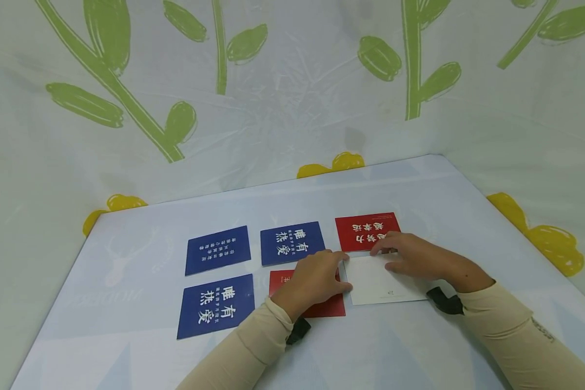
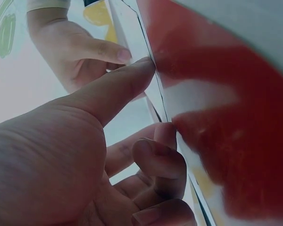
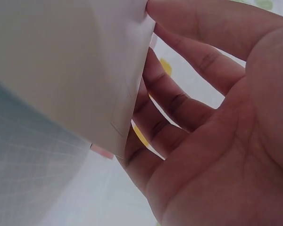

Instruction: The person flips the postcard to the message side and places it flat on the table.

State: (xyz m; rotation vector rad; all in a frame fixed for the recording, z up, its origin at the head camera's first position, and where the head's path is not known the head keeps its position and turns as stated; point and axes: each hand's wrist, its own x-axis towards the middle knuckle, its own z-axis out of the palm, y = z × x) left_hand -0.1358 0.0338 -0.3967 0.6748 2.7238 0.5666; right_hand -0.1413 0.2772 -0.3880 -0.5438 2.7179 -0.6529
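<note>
A white card (image 1: 382,284) with a small mark near its lower edge lies between the two hands. My left hand (image 1: 312,284) reaches over a red card (image 1: 322,309), its thumb and index fingertip set apart at the white card's left side. In the left wrist view these fingertips touch the edge of the glossy red card (image 2: 254,117), the other fingers bent. My right hand (image 1: 416,260) is at the white card's upper right, fingers slightly bent. The right wrist view has its thumb and fingers (image 3: 179,103) along the white card's edge (image 3: 75,61); some fingertips are hidden.
Above the white card lies another red card (image 1: 368,225) with white characters. To the left are blue cards, one upper left (image 1: 218,250), one upper middle (image 1: 290,257) and one lower left (image 1: 214,306). The pale tabletop (image 1: 127,325) meets a leaf-patterned curtain (image 1: 283,119) behind.
</note>
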